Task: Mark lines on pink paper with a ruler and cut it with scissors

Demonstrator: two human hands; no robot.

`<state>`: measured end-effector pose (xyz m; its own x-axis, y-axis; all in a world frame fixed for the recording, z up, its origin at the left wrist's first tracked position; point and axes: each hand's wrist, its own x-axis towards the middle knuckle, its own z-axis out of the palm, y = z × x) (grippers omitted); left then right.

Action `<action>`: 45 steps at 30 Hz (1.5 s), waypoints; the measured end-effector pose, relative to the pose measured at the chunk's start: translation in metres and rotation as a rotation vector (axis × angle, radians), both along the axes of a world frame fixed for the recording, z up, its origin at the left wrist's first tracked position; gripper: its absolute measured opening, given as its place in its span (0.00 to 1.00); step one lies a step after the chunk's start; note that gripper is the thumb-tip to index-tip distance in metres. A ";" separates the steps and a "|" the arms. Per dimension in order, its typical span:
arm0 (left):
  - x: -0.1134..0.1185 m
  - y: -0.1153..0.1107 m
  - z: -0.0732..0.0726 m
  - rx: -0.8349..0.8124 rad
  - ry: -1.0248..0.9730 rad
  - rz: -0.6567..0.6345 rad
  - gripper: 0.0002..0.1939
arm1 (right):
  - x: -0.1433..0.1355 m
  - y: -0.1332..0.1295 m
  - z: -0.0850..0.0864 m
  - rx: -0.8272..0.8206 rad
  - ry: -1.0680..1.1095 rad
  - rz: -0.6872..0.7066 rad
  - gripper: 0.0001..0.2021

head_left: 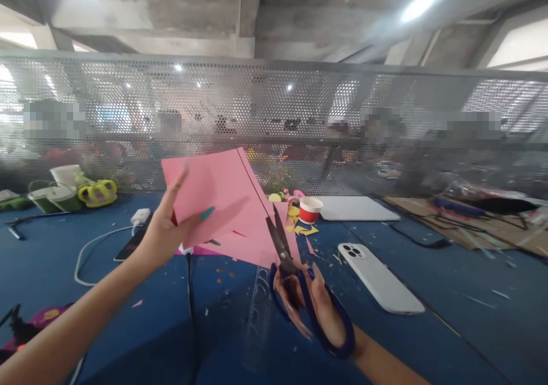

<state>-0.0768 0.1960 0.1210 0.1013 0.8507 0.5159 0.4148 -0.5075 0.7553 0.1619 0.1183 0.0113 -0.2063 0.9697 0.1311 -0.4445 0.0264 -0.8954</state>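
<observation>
One head-worn camera looks forward and down, close over both hands [165, 228]

Sheet [214, 193]: is presenting smooth, matt pink paper.
Scissors [285, 253]: are combining dark metal blades, showing a dull sheen, with smooth blue handles resembling plastic.
Ruler [259, 316]: is showing clear plastic, reflecting light.
Phone [381, 279]: is displaying a smooth white back; its lenses [353, 251] are looking glossy.
Cup [310, 210]: is resembling smooth paper.
Table [222, 328]: is presenting a mostly matt blue top, its material remaining unclear.
Partition [265, 102]: is exhibiting perforated grey metal.
Cardboard [462, 228]: is showing matt brown board.
Wrap [475, 191]: is appearing as crinkled, glossy plastic.
Ceiling [188, 2]: is resembling rough concrete.
</observation>
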 end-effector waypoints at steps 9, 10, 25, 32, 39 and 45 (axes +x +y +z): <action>0.013 -0.013 0.004 0.048 -0.002 -0.024 0.29 | 0.000 -0.005 0.017 0.132 -0.150 -0.022 0.27; 0.013 -0.015 0.006 0.060 0.022 -0.013 0.29 | -0.001 -0.006 0.020 0.096 -0.169 -0.035 0.26; 0.007 -0.021 0.013 0.185 0.045 -0.112 0.30 | 0.000 -0.012 0.013 0.144 -0.403 -0.119 0.18; 0.011 -0.020 0.007 0.198 0.090 -0.153 0.28 | -0.002 -0.012 0.018 0.255 -0.474 -0.174 0.18; 0.014 -0.022 0.005 0.187 0.097 -0.155 0.26 | -0.002 -0.013 0.020 0.248 -0.482 -0.197 0.18; 0.013 -0.021 0.004 0.198 0.133 -0.165 0.27 | -0.003 -0.013 0.019 0.223 -0.483 -0.195 0.18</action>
<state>-0.0642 0.1754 0.1248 0.3080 0.7008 0.6434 0.4029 -0.7087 0.5791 0.1594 0.1054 0.0305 -0.1134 0.9555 0.2722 0.0466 0.2788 -0.9592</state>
